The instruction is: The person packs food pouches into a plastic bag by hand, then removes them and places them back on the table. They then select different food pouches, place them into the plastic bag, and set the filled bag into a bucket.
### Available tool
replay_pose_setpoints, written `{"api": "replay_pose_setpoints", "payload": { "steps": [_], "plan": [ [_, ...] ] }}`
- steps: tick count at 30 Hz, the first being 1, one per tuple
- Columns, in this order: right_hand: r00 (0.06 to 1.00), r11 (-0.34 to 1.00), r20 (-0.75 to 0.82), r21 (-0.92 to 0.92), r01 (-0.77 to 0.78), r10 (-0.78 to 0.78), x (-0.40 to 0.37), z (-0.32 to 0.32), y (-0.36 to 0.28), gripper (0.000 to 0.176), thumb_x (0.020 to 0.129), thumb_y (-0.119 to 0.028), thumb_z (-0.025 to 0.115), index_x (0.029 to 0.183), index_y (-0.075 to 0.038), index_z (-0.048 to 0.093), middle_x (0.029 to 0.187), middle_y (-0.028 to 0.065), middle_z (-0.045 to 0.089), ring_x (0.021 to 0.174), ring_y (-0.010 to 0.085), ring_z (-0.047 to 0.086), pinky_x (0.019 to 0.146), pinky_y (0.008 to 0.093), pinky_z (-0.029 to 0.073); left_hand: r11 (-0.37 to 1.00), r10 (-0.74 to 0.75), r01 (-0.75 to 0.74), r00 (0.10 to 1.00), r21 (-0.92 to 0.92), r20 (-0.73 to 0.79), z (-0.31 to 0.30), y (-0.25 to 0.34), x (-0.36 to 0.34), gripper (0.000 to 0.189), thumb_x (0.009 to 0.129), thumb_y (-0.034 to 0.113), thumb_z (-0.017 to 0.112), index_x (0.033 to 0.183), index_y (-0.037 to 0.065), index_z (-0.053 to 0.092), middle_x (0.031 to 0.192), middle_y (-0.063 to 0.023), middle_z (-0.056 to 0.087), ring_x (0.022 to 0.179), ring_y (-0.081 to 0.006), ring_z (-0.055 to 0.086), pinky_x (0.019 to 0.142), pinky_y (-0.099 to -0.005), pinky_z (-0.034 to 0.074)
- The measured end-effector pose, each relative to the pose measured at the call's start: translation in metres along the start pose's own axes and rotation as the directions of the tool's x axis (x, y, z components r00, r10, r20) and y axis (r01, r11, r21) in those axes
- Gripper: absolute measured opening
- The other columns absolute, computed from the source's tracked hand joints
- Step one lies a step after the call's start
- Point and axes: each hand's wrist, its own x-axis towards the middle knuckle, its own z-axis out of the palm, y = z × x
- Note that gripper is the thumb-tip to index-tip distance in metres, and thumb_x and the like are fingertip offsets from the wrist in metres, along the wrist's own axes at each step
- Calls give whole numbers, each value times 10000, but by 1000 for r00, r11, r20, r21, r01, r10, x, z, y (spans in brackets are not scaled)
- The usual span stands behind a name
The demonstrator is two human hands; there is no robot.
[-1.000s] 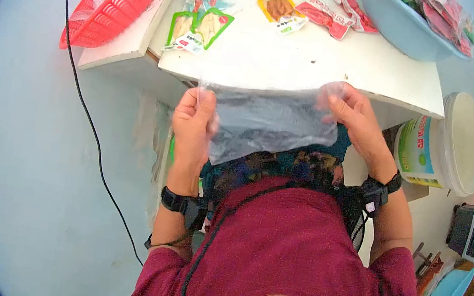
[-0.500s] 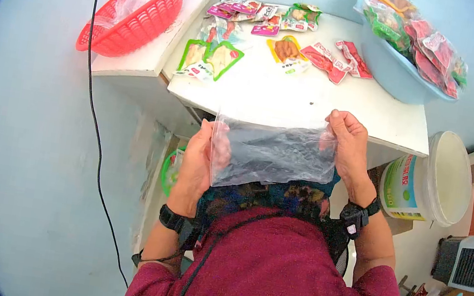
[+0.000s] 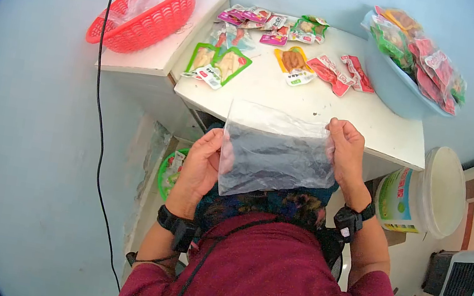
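A clear plastic bag [image 3: 278,157] is stretched flat between my hands, above my lap and partly over the table's front edge. My left hand [image 3: 205,158] grips its left side, fingers partly seen through the film. At the upper right corner, my right hand [image 3: 347,149] pinches the bag between thumb and fingers. No contents show inside it. Beyond the bag lie two green-edged snack packets [image 3: 218,65], a yellow packet [image 3: 294,64] and red packets [image 3: 336,76]. Several purple and white packets [image 3: 250,16] lie farther back.
On the white table [image 3: 268,103], a blue basin [image 3: 388,79] heaped with packets stands at the right. A red basket [image 3: 151,25] with clear bags sits at the left. A white bucket [image 3: 441,197] stands below right, and a green basket [image 3: 168,180] below left. A black cable [image 3: 102,109] hangs at left.
The bag's upper edge has tilted up so more of its face shows over the table. Both hands keep their hold. The whole view has shifted slightly.
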Motion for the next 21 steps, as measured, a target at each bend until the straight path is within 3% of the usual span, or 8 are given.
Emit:
{"api": "replay_pose_setpoints", "payload": {
  "steps": [5, 8, 11, 14, 17, 20, 21],
  "plan": [
    [1000, 1000, 26, -3, 7, -7, 4, -4, 3, 283, 951, -298, 604, 814, -51, 618, 574, -62, 467, 447, 34, 369, 395, 207, 286, 990, -38, 45, 998, -133, 50, 1, 2, 2, 164, 976, 240, 529, 941, 83, 561, 710, -1, 516, 590, -131, 470, 519, -268, 350],
    [1000, 999, 23, -38, 15, -14, 9, 1, 2, 276, 952, -286, 601, 819, -45, 624, 577, -61, 471, 454, 30, 379, 403, 208, 294, 975, -10, 50, 984, -218, 177, 4, 11, 0, 151, 971, 228, 535, 941, 83, 562, 720, -1, 526, 594, -131, 477, 518, -267, 359],
    [995, 995, 46, -42, 86, -84, 18, 8, 6, 260, 953, -265, 598, 836, -35, 630, 579, -59, 479, 454, 29, 384, 405, 212, 293, 987, 61, -27, 976, -161, 209, 7, 21, 1, 174, 987, 259, 497, 948, 92, 524, 726, 11, 458, 626, -142, 472, 488, -257, 397],
    [995, 998, 80, -13, 62, -60, 21, 15, 2, 235, 948, -251, 602, 877, -30, 639, 610, -53, 512, 484, 28, 408, 427, 208, 306, 986, 168, -166, 984, -30, 64, 25, 32, -4, 160, 983, 240, 528, 954, 84, 545, 736, 14, 516, 598, -96, 492, 455, -219, 388],
    [982, 980, 32, -65, 187, -186, 29, 23, 7, 222, 944, -245, 610, 920, -27, 641, 657, -40, 544, 549, 39, 463, 491, 207, 366, 949, 302, -301, 953, 98, 7, 39, 44, -8, 139, 975, 211, 555, 949, 75, 569, 728, 10, 558, 547, -67, 489, 443, -191, 377],
    [768, 727, -47, -365, 581, -638, 44, 25, 12, 222, 945, -239, 608, 956, -20, 640, 716, -22, 583, 608, 58, 504, 570, 214, 418, 780, 542, -516, 840, 355, 30, 55, 58, -11, 107, 961, 169, 580, 945, 63, 585, 711, 7, 573, 507, -58, 468, 449, -187, 373],
    [822, 786, -18, -303, 539, -570, 40, 28, 4, 221, 944, -235, 609, 960, -17, 639, 732, -15, 594, 628, 63, 519, 588, 219, 429, 674, 629, -583, 775, 453, 62, 62, 62, -12, 96, 956, 154, 588, 945, 59, 588, 705, 6, 574, 496, -58, 459, 454, -189, 373]
  ]
}}
